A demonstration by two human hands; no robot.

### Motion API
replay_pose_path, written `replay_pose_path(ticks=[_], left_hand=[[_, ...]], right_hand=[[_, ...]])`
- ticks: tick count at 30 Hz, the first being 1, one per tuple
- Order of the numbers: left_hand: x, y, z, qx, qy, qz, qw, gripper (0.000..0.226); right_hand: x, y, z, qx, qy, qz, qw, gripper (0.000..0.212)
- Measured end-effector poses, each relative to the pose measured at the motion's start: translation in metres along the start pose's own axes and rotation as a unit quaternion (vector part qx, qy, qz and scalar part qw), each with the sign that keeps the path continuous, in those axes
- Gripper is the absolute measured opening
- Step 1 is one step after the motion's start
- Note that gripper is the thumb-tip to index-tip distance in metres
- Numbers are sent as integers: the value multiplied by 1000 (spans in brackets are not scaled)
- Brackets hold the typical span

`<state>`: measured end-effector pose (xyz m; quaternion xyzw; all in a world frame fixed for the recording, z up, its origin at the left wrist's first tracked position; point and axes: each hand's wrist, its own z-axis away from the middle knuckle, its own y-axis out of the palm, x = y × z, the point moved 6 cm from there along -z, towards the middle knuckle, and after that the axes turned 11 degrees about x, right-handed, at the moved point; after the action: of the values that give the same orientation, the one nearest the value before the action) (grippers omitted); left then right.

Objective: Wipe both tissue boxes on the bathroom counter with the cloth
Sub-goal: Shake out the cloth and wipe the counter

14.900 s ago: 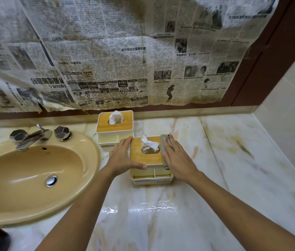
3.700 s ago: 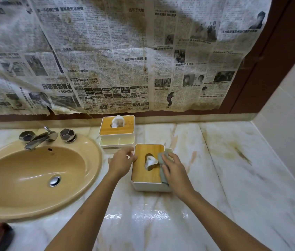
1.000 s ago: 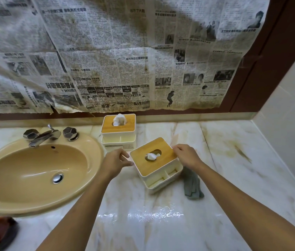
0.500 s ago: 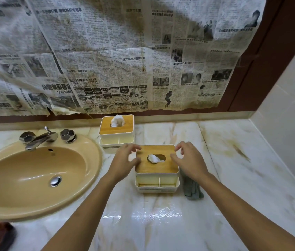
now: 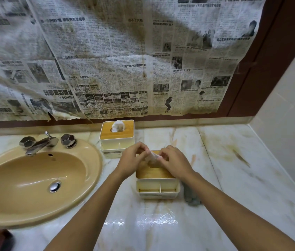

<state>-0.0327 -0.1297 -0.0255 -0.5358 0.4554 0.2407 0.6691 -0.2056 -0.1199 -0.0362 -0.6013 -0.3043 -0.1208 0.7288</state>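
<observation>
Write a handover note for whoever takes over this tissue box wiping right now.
Left hand: pinches the tissue at the near tissue box slot.
Right hand: pinches the same tissue.
Cloth: lying on the counter, right of the near box, in neither hand.
Far tissue box: by the back wall, no hand on it.
Done: near box was wiped with the cloth in earlier frames.
Left: release the tissue, pick up the cloth, probably wipe the far box.
</observation>
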Motion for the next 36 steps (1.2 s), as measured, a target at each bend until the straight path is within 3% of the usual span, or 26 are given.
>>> replay_pose_path(ticks=[4, 11, 14, 17, 21, 24, 29, 33, 36], left_hand=[[3, -9, -4, -26, -23, 54, 998, 5], [14, -12, -11, -50, -49, 93, 993, 5], [18, -11, -16, -30, -77, 125, 989, 9], [18, -12, -17, -17, -83, 67, 994, 15], [23, -18, -18, -60, -95, 52, 992, 7], [31, -20, -18, -77, -114, 84, 987, 7], [46, -20, -7, -77, -144, 12, 987, 11], [59, -11, 6, -34, -191, 11, 981, 23], [62, -1, 13, -22, -212, 77, 974, 27]], right_hand=[[-5, -8, -8, 33, 14, -62, 997, 2], [-11, -32, -21, 3, 9, -127, 992, 15], [-14, -36, -28, 41, 18, -135, 990, 22], [-19, -34, -31, 70, 30, -156, 985, 25], [-28, -36, -32, -6, 49, -215, 975, 29], [-28, -31, -32, -3, 51, -273, 961, 41], [-34, -35, -17, -19, 26, -191, 981, 42], [-59, -31, 10, -61, 100, -151, 982, 34], [-78, -7, 25, -10, 168, -233, 958, 30]])
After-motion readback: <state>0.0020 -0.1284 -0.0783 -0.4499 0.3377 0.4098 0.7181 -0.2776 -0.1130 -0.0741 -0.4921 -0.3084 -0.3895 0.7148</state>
